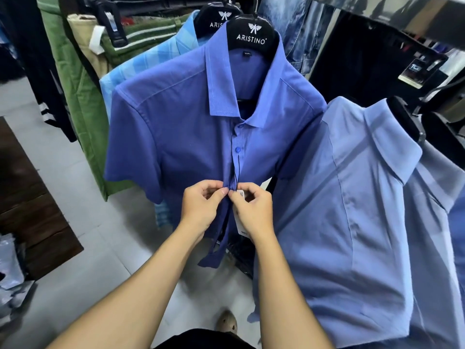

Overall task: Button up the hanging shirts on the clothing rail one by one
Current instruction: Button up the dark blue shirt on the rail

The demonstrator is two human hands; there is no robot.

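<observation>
**Fastening the next button down**

The shirt (176,137) is hanging on its hanger (251,34), front facing the person, so both hands are meeting at the placket below two done buttons (237,149). The left hand (201,205) and right hand (254,210) are each pinching an edge in their fingers, pulling the two together. The tag (240,222) is dangling behind the right hand.

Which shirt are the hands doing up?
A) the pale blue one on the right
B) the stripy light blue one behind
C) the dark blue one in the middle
C: the left hand and the right hand both pinch the front edges of the dark blue shirt, where they meet.
</observation>
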